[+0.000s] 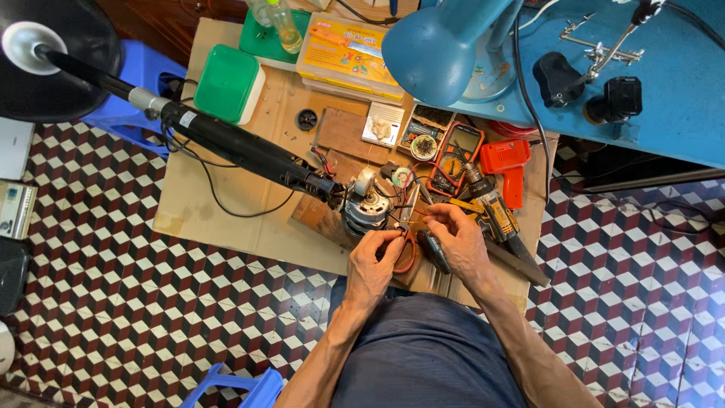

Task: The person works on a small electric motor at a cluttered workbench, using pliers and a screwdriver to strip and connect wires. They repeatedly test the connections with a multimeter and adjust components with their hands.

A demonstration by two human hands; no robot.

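1. Fan motor (368, 202) – centre of frame, on a cardboard sheet (226, 196), steadied for wiring work.
2. Left hand (375, 261) – grip closed on red-handled pliers (408, 245).
3. Right hand (457, 238) – fingers pinching thin wires beside the motor.
4. Orange multimeter (458, 155) – above, within reach.

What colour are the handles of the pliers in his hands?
Red, on the pliers under the left hand; the head view shows it best.

The fan motor (368, 202) sits on the cardboard sheet (226, 189), multimeter (456, 155) behind-right, lidded box (229, 81) behind-left.
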